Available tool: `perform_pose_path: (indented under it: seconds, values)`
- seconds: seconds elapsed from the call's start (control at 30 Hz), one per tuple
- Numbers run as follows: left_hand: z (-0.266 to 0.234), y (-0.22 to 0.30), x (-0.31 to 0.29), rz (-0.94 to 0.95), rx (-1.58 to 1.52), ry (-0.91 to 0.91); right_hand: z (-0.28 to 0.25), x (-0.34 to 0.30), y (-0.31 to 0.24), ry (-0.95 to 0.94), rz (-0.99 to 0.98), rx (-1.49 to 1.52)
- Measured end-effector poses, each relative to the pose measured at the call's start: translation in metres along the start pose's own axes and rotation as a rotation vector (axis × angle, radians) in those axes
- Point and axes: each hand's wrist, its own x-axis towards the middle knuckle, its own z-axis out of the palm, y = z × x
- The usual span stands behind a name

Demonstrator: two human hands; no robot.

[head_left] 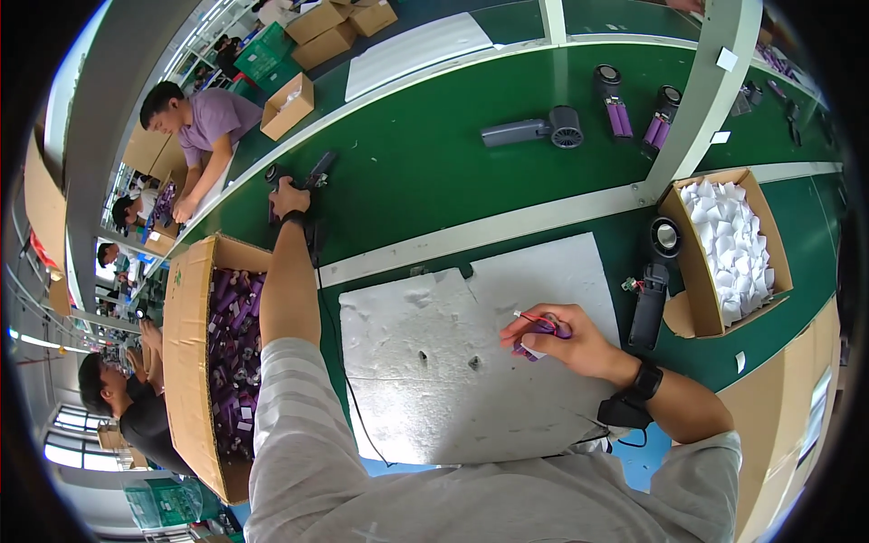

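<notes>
My right hand [579, 340] is closed on a small purple battery pack [554, 329] with red wires, held above a white foam board [407, 317]. My left arm stretches far forward, and my left hand [290, 199] has its fingers wrapped around a dark handheld fan [272, 174] on the green bench. Fingers cover most of that fan. Just right of them lies another dark handle piece [320, 170]. Close to my right hand, beyond the foam, rests an opened fan [650, 303] with its round head and a small circuit board showing.
Left of the foam stands a carton [195, 353] full of purple battery packs. On the right, a cardboard box [783, 271] holds white folded pieces. A metal post [711, 90] rises from the bench rail. Beyond it lie a grey fan [525, 132] and battery-fitted fan heads. Co-workers sit left.
</notes>
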Motion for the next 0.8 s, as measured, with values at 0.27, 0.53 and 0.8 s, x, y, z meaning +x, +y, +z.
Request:
perform_pose_path:
  seconds: [0.27,0.53,0.8]
  values:
    - [-0.069,0.106,-0.157,0.751,-0.863,-0.782,-0.017,0.006,0.007,0.103,-0.041,0.286]
    - [-0.093,0.117,-0.330,1.228,-0.709,-0.915,0.007,-0.001,-0.009,0.237,-0.056,-0.379]
    - [-0.094,0.069,-0.376,0.784,-0.666,-0.853,0.022,-0.001,0.000,0.402,-0.147,-0.839]
